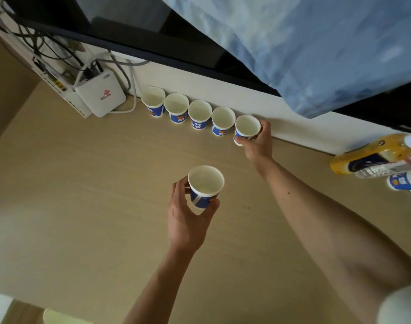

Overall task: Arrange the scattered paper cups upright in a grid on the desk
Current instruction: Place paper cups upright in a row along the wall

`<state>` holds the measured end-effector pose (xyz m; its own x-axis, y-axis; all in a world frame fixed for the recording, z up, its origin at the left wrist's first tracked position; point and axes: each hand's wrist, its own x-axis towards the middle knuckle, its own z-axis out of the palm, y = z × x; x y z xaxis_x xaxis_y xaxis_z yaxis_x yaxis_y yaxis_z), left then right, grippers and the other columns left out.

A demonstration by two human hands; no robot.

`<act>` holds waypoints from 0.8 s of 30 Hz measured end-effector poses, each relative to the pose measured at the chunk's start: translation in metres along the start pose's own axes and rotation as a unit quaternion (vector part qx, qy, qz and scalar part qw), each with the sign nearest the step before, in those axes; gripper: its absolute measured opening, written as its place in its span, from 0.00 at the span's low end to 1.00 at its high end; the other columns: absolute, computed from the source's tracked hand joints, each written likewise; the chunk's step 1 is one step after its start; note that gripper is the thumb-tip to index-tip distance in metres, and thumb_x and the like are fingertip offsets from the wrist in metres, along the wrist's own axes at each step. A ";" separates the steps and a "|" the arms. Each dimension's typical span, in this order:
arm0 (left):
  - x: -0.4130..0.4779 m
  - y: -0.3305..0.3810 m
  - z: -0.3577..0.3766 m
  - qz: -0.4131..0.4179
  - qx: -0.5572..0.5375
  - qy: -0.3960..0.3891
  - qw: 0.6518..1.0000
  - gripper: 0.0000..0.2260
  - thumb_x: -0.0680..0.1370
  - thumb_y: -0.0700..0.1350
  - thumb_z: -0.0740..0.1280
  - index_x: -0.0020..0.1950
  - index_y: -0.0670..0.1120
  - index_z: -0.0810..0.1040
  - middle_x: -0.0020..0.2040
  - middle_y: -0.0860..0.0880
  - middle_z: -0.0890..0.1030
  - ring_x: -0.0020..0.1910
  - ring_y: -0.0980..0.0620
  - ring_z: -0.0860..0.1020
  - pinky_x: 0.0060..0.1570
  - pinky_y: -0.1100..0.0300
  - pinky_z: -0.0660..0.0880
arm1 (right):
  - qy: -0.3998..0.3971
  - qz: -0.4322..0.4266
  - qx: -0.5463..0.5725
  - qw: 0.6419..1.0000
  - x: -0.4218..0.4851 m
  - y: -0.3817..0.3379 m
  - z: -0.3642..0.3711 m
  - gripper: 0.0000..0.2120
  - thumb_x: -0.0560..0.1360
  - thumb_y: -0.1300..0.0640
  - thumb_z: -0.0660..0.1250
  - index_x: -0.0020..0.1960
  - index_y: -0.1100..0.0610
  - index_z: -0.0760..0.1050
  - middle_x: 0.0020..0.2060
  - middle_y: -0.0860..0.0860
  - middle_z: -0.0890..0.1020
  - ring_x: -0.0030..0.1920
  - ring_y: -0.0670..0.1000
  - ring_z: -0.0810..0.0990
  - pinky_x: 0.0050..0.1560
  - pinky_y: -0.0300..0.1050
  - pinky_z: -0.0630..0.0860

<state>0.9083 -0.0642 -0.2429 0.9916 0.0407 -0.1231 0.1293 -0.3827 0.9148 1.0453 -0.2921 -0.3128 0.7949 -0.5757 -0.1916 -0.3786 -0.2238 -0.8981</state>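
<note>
Several blue-and-white paper cups (176, 107) stand upright in a row along the back wall of the wooden desk (83, 183). At the row's right end, my right hand (258, 143) grips one more cup (246, 126), upright and beside its neighbour. My left hand (188, 220) holds another upright cup (205, 183) above the middle of the desk, fingers curled round its side. A further cup (404, 182) lies on its side at the far right edge.
A white router (101, 97) with tangled cables sits at the back left. An orange drink bottle (363, 157) and a clear bottle (386, 170) lie at the right. A dark monitor and blue cloth (316, 43) overhang the back.
</note>
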 end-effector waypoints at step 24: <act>0.000 0.001 0.002 0.020 0.005 -0.014 1.000 0.29 0.68 0.43 0.81 0.66 0.49 0.74 0.56 0.56 0.78 0.53 0.58 0.76 0.48 0.76 0.68 | 0.032 0.060 -0.023 0.997 0.000 0.027 -0.008 0.42 0.64 0.60 0.81 0.72 0.62 0.64 0.61 0.54 0.75 0.59 0.52 0.77 0.59 0.41 0.74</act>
<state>0.9086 -0.0669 -0.2427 0.9952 -0.0014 -0.0975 0.0891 -0.3924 0.9155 1.0318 -0.3041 -0.3337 0.7107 -0.6494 -0.2705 -0.4919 -0.1839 -0.8510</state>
